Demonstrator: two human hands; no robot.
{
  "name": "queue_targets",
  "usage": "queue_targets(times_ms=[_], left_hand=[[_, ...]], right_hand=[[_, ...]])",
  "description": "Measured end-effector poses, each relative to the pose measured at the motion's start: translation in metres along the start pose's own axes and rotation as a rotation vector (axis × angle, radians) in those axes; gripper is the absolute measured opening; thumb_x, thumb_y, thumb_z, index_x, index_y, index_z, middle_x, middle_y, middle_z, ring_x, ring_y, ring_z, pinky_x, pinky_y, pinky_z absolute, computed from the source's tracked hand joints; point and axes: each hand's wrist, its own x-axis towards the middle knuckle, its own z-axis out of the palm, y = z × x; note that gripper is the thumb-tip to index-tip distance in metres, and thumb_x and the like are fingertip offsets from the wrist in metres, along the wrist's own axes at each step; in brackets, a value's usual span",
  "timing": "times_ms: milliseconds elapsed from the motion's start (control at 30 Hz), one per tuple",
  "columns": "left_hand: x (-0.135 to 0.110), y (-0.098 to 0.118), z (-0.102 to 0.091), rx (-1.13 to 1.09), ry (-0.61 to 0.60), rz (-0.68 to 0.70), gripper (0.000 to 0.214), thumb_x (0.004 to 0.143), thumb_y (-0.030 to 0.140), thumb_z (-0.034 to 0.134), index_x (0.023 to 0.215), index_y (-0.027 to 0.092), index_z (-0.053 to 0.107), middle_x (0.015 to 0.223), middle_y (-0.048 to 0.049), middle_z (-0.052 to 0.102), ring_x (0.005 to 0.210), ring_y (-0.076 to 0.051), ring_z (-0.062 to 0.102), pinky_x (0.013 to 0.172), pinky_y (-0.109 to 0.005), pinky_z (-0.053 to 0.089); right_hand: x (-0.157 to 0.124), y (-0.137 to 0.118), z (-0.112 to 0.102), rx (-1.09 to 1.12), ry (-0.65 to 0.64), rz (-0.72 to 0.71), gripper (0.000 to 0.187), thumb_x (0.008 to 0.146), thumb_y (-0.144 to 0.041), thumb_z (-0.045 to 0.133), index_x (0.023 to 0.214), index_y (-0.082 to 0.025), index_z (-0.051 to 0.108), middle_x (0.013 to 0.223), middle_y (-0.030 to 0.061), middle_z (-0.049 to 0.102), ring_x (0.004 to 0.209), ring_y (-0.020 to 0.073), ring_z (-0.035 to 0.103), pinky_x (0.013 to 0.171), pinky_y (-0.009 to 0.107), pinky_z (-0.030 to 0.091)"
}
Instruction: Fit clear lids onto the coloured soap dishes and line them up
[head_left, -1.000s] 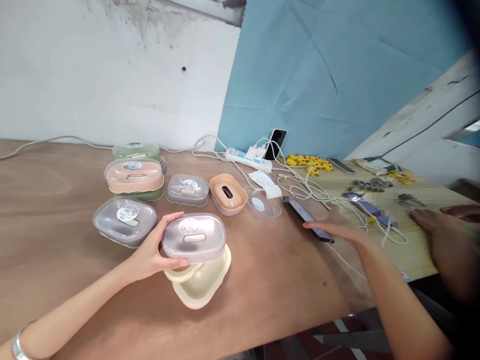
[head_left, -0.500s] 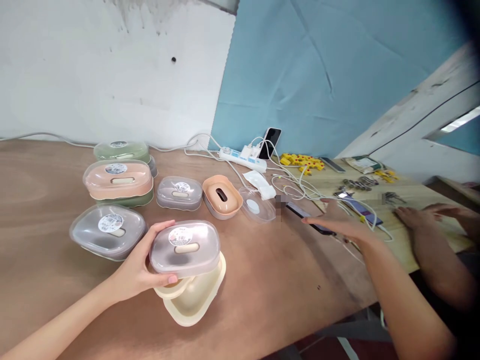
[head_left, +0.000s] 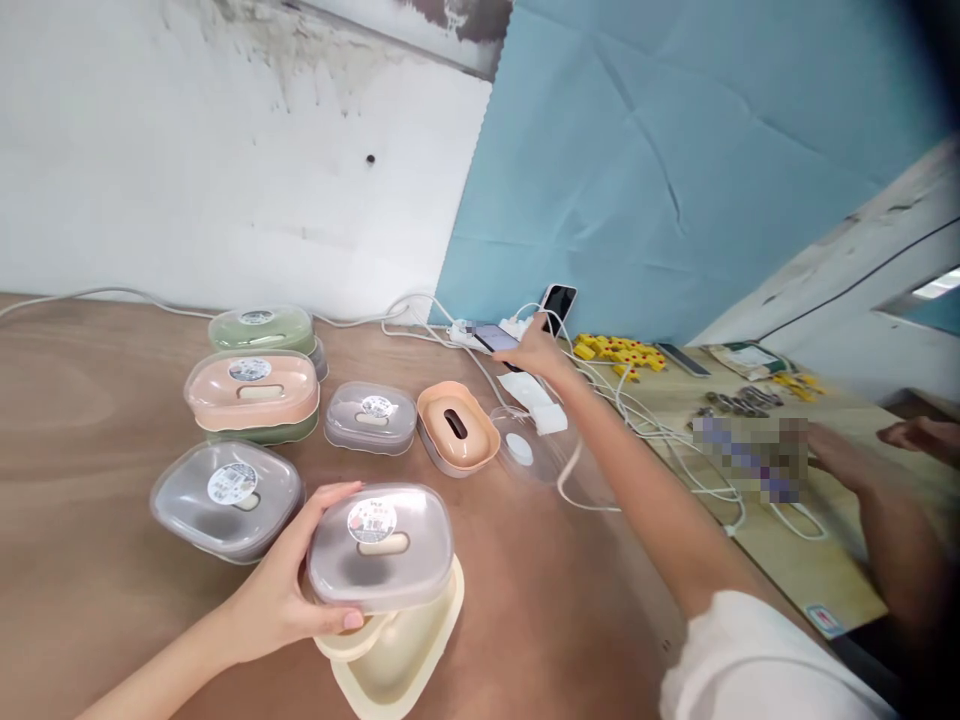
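Left hand (head_left: 279, 588) and right hand (head_left: 540, 350) both gripping.
Left: grey-lidded plastic box (head_left: 381, 570), front-left of the peach box (head_left: 459, 452). Right: smartphone (head_left: 493, 337), behind and right of the peach box.

Bright, soft light; right edge dark, blurred

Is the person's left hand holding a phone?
No, the left hand grips a lidded box, while the right hand holds a phone.

A box (head_left: 379, 575) is positioned over a tray (head_left: 409, 655) on the tabletop (head_left: 90, 580), with stacked boxes (head_left: 247, 398) set behind left and a power strip (head_left: 459, 337) behind right.
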Motion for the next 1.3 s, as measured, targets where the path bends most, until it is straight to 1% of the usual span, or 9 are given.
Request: queue_targets(times_ms=[100,200,333,500,667,767,900,1067,1300], left_hand=[[0.0,-0.001,-0.001,-0.003,-0.004,0.017,0.085,0.066,0.052,0.075,0.135,0.034,0.028,0.139,-0.0068,0.033,0.124,-0.033,0.042,0.107,-0.047,0.033],[0.0,-0.001,-0.001,-0.004,-0.008,0.017,0.086,0.066,0.056,0.074,0.136,0.034,0.028,0.14,-0.0066,0.032,0.127,-0.033,0.039,0.108,-0.046,0.032],[0.0,-0.002,0.0,0.002,-0.01,-0.004,0.086,0.066,0.059,0.072,0.136,0.037,0.028,0.142,-0.005,0.03,0.13,-0.033,0.036,0.109,-0.047,0.03],[-0.002,-0.004,0.005,-0.031,0.054,-0.02,0.087,0.063,0.063,0.072,0.135,0.035,0.032,0.14,-0.006,0.033,0.128,-0.034,0.038,0.109,-0.048,0.03],[-0.001,-0.005,0.003,0.005,0.031,-0.036,0.088,0.064,0.062,0.072,0.136,0.036,0.03,0.143,-0.0056,0.031,0.13,-0.035,0.035,0.109,-0.051,0.029],[-0.001,-0.005,0.001,0.012,0.005,-0.019,0.087,0.065,0.062,0.071,0.136,0.036,0.028,0.143,-0.0061,0.03,0.129,-0.035,0.036,0.109,-0.051,0.03],[0.0,-0.004,0.001,0.02,-0.003,-0.01,0.088,0.066,0.061,0.071,0.137,0.034,0.027,0.143,-0.0082,0.029,0.129,-0.037,0.035,0.109,-0.052,0.029],[-0.001,-0.003,0.0,0.012,-0.01,-0.014,0.088,0.067,0.06,0.071,0.137,0.032,0.028,0.143,-0.01,0.027,0.129,-0.039,0.034,0.109,-0.054,0.028],[0.0,-0.003,0.0,0.036,-0.019,-0.019,0.087,0.067,0.06,0.071,0.137,0.034,0.027,0.143,-0.0081,0.028,0.131,-0.037,0.033,0.109,-0.051,0.028]], right_hand=[[0.022,-0.028,0.029,0.005,-0.002,0.001,0.1,0.059,-0.038,0.074,0.135,0.001,0.02,0.117,0.0285,0.055,0.111,0.0374,0.053,0.087,0.041,0.043],[0.025,-0.035,0.041,0.015,0.005,0.006,0.103,0.061,-0.038,0.073,0.136,0.003,0.016,0.118,0.0287,0.055,0.115,0.0378,0.051,0.091,0.042,0.041],[0.009,-0.015,0.036,0.009,-0.025,0.013,0.106,0.062,-0.041,0.07,0.14,-0.001,0.012,0.121,0.0272,0.054,0.111,0.0384,0.055,0.088,0.043,0.043],[-0.016,0.007,0.025,0.013,-0.146,0.01,0.105,0.062,-0.045,0.069,0.142,-0.003,0.015,0.116,0.023,0.059,0.108,0.0375,0.058,0.083,0.04,0.046],[-0.019,-0.002,0.04,0.05,-0.235,-0.06,0.106,0.065,-0.043,0.068,0.142,-0.001,0.009,0.103,0.0193,0.066,0.101,0.0343,0.062,0.08,0.038,0.048],[-0.013,-0.009,0.056,0.066,-0.237,-0.104,0.109,0.065,-0.041,0.07,0.143,-0.002,0.006,0.109,0.0199,0.065,0.106,0.0344,0.06,0.083,0.038,0.047],[-0.007,-0.013,0.071,0.072,-0.225,-0.134,0.114,0.064,-0.04,0.074,0.145,-0.003,0.003,0.122,0.0246,0.058,0.114,0.0361,0.055,0.089,0.04,0.044],[-0.006,-0.013,0.072,0.077,-0.236,-0.161,0.119,0.063,-0.042,0.077,0.145,-0.004,0.001,0.134,0.0287,0.046,0.122,0.0366,0.048,0.096,0.04,0.041],[-0.014,-0.008,0.068,0.062,-0.226,-0.163,0.117,0.067,-0.04,0.073,0.146,-0.004,-0.005,0.133,0.0283,0.047,0.122,0.0369,0.048,0.094,0.043,0.041]])
